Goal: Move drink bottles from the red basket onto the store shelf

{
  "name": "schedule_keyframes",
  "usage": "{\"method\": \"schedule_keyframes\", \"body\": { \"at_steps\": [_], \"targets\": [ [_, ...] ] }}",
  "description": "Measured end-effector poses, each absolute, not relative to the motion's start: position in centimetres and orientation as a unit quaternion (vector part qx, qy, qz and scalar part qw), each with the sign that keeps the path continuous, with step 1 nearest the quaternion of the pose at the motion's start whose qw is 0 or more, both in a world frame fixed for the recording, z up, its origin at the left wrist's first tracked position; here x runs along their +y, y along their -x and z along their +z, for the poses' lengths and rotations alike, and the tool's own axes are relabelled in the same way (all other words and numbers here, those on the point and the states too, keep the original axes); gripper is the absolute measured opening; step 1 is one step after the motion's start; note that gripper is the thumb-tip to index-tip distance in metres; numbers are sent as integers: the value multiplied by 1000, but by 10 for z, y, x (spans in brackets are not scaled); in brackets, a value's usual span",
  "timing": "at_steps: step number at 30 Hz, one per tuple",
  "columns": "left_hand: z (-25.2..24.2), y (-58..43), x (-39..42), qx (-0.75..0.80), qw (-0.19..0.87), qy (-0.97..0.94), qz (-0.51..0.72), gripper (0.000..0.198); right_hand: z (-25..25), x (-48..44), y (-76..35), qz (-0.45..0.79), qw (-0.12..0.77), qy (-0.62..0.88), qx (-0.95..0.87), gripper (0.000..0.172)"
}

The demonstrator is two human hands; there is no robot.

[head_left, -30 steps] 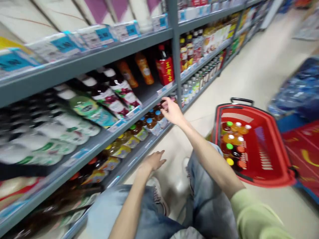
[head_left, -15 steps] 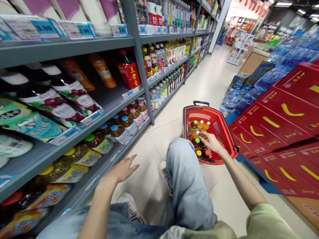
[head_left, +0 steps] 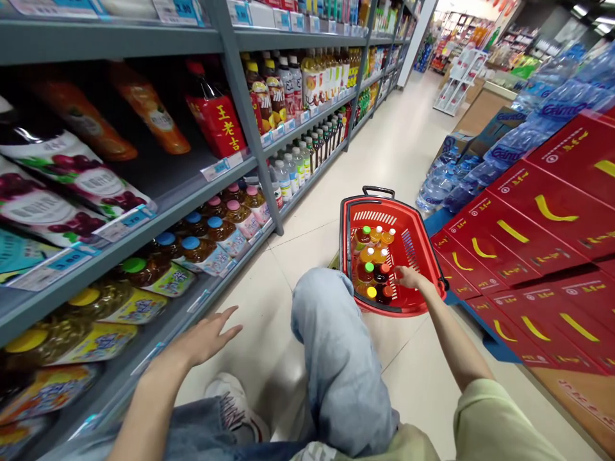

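Note:
A red shopping basket [head_left: 419,256] stands on the floor just beyond my bent knee. Inside it several drink bottles [head_left: 368,272] stand upright, with green, white, red and yellow caps. My right hand [head_left: 409,278] hangs over the basket, just right of the red-capped bottle [head_left: 382,271]. Its fingers are loosely apart, and I see nothing in them. My left hand [head_left: 206,336] is open and holds nothing, in the air in front of the lowest shelf. Nearest to it are the large bottles with yellow labels [head_left: 141,307].
Grey shelving [head_left: 237,96] with bottled drinks runs along the left. On the right stand stacked red cartons [head_left: 519,237] and packs of water bottles [head_left: 509,150]. The basket's black handle [head_left: 378,191] points down the aisle. A white display rack [head_left: 460,82] stands farther off.
My right hand has drawn back to the right from the white-capped bottle in the basket, and its fingers have loosened. The view has shifted slightly to the right. My left hand stays open.

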State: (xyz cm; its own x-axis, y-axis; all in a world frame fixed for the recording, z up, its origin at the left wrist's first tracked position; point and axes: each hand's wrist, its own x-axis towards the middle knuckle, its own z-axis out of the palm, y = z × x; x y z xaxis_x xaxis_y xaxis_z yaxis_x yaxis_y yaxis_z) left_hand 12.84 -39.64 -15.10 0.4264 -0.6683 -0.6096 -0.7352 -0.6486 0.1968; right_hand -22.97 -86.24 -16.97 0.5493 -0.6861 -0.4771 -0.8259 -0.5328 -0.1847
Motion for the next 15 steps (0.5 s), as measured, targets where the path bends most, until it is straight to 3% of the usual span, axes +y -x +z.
{"method": "schedule_keyframes", "body": {
  "at_steps": [9, 15],
  "targets": [
    [-153, -128, -406, 416, 47, 846, 331, 84, -171, -879, 161, 132, 151, 867, 456, 67],
    [-127, -121, -425, 405, 70, 846, 340, 75, -178, -871, 122, 120, 110, 873, 460, 59]
  ]
}}
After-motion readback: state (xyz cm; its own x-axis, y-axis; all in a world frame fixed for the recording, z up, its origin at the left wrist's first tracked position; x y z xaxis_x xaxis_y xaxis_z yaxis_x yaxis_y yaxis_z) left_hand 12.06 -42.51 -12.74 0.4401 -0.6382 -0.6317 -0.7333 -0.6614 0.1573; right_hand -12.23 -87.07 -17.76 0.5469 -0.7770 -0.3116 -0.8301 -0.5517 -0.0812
